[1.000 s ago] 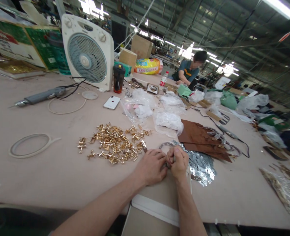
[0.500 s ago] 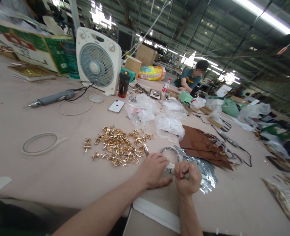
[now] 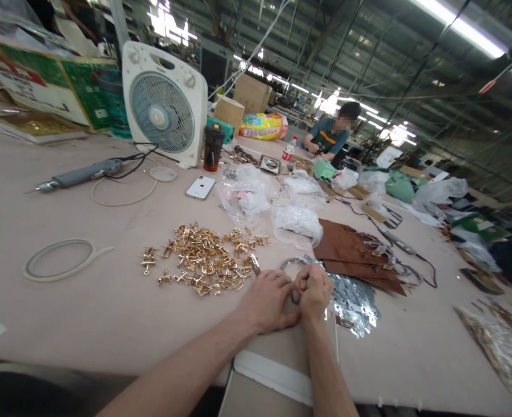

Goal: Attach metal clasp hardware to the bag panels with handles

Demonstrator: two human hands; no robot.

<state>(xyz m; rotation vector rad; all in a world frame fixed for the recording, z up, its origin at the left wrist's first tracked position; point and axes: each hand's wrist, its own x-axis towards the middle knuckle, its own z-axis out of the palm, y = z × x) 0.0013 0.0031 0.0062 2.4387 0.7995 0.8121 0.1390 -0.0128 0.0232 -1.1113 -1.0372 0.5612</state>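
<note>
My left hand rests on the table with its fingers curled over a small piece that I cannot make out. My right hand is a fist around a thin tool handle, its tip pressed against the piece under my left fingers. A heap of small gold metal fittings lies just left of my hands. A pile of silver metal plates lies to the right, touching my right hand. A small tool with a dark tip lies beside my left hand.
Brown leather pieces and plastic bags lie beyond my hands. Farther back stand a white fan, a dark cup, a white phone and an electric screwdriver. A white tape ring lies left. Another person works at the far end.
My right hand has swung from lying sideways with the tool level back to upright, close against my left hand. The view shifted slightly.
</note>
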